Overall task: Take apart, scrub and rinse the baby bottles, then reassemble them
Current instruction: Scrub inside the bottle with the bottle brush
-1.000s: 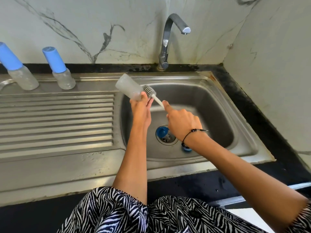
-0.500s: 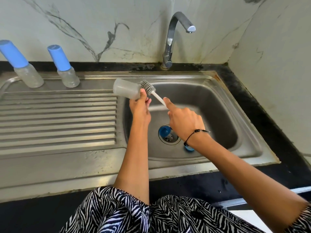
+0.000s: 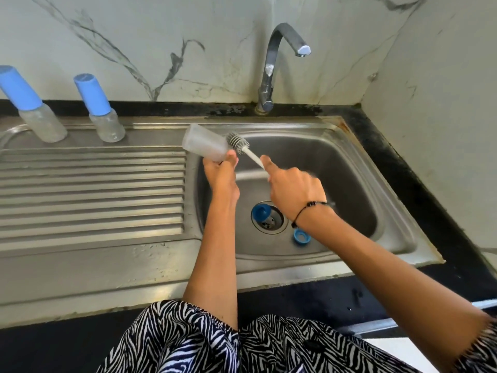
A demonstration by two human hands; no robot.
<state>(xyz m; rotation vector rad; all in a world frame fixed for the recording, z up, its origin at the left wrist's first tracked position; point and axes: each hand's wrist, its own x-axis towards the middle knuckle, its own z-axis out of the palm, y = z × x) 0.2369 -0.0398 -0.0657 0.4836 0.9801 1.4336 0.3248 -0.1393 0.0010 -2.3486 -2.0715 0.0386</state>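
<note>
Gripping bottle [image 3: 205, 142] and brush [image 3: 238, 143], both hands' fingers curl mostly hidden.

Bright, even daylight; wide-angle edge distortion

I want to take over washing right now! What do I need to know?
Left hand: grips the open bottle, held sideways over the sink.
Right hand: grips the brush; its bristles sit at the bottle's mouth.
Blue cap and blue ring lie in the basin by the drain.
Two capped bottles stand on the drainboard's back edge.
Done: this bottle is apart.
Left: scrub, rinse (tap is off), reassemble.
</note>
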